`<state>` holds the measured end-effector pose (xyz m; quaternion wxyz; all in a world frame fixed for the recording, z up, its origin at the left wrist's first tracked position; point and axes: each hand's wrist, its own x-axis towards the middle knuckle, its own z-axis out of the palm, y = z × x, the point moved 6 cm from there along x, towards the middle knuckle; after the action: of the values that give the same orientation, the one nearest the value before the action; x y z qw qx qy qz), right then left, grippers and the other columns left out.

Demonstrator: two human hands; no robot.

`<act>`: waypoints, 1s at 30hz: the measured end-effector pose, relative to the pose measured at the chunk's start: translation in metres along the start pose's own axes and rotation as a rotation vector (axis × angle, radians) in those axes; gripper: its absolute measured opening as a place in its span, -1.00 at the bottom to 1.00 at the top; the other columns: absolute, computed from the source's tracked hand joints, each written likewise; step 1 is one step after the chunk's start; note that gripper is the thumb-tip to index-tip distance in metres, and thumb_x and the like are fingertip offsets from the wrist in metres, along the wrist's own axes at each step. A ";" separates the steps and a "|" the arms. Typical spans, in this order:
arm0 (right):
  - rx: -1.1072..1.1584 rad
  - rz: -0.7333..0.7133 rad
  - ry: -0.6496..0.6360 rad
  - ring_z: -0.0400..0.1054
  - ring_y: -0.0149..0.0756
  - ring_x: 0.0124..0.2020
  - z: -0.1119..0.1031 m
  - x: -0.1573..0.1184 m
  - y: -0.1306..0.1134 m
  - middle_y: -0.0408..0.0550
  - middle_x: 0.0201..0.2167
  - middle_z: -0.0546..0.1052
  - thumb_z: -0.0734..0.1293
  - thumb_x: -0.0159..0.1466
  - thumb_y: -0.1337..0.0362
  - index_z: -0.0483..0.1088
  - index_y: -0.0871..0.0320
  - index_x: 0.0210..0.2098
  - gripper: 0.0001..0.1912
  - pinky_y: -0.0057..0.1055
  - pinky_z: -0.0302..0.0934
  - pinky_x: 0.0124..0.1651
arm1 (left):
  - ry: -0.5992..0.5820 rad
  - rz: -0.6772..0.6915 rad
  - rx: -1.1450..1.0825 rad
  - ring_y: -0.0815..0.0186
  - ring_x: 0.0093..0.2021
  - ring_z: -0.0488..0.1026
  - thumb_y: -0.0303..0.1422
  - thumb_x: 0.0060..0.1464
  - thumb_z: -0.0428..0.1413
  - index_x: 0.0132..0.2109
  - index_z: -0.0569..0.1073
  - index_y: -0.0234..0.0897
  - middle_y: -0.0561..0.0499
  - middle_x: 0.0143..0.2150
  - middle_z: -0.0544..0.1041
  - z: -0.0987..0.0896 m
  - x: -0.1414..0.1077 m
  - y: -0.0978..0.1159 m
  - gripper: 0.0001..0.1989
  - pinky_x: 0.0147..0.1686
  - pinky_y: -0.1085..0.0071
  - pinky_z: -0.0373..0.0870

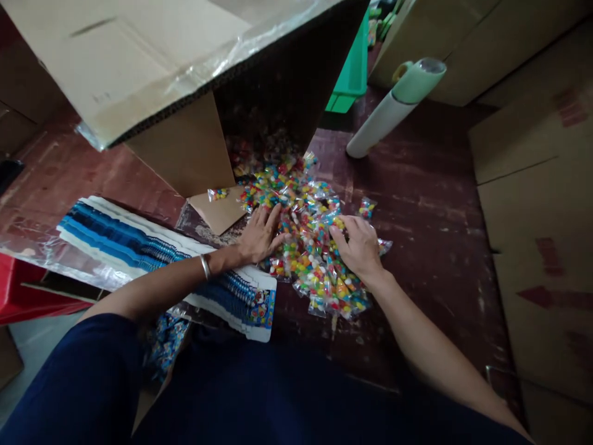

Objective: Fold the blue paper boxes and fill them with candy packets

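Note:
A heap of small clear packets of colourful candy [319, 272] spreads over the dark red table, spilling from the mouth of a large cardboard box [180, 148]. My left hand [260, 238] lies with spread fingers on the heap's left edge. On the right side of the heap, my right hand [360, 246] rests with curved fingers, thumb apart, touching the packets; no packet shows firmly gripped in it. Beneath my left forearm stretches a fanned stack of blue and white printed pouches [162, 253]. A single candy packet [217, 194] sits on the box flap.
A white roll [384, 120] stands upright at the back right, near a green crate [349, 80]. Cardboard cartons [537, 247] line the right side. At lower left are a red bin [28, 287] and a box of blue packets [167, 346] below the table edge.

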<state>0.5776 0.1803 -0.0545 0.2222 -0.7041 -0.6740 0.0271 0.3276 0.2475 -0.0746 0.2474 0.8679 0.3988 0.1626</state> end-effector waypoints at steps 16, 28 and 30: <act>-0.125 0.385 0.157 0.35 0.18 0.11 -0.013 -0.051 -0.033 0.35 0.05 0.51 0.19 0.44 0.04 0.42 0.27 0.15 -0.51 0.13 0.26 0.15 | -0.203 0.149 0.223 -0.09 0.23 0.45 -0.12 0.42 -0.10 0.49 0.14 -0.45 -0.41 0.21 0.50 -0.031 0.023 0.024 -0.33 0.27 0.00 0.30; 0.311 -0.467 -0.327 0.40 0.10 0.31 -0.012 -0.161 -0.205 0.20 0.24 0.52 0.48 0.31 0.24 0.40 0.15 0.24 -0.47 0.10 0.41 0.30 | 0.224 0.019 -0.050 0.17 -0.06 0.58 -0.35 0.38 0.04 0.00 0.59 -0.31 -0.16 -0.10 0.66 -0.099 -0.198 0.048 -0.75 -0.01 0.21 0.51; 0.278 -0.439 -0.327 0.42 0.14 0.29 0.002 -0.165 -0.204 0.23 0.22 0.54 0.51 0.27 0.27 0.45 0.17 0.17 -0.51 0.14 0.43 0.28 | 0.237 -0.085 -0.202 0.22 -0.17 0.58 -0.33 0.36 0.06 -0.08 0.61 -0.27 -0.11 -0.20 0.66 -0.090 -0.225 0.047 -0.77 -0.12 0.28 0.51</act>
<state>0.3706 0.0206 -0.0285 0.2054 -0.4908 -0.8266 0.1836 0.1714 0.0746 0.0071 0.2914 0.7958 0.4430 0.2925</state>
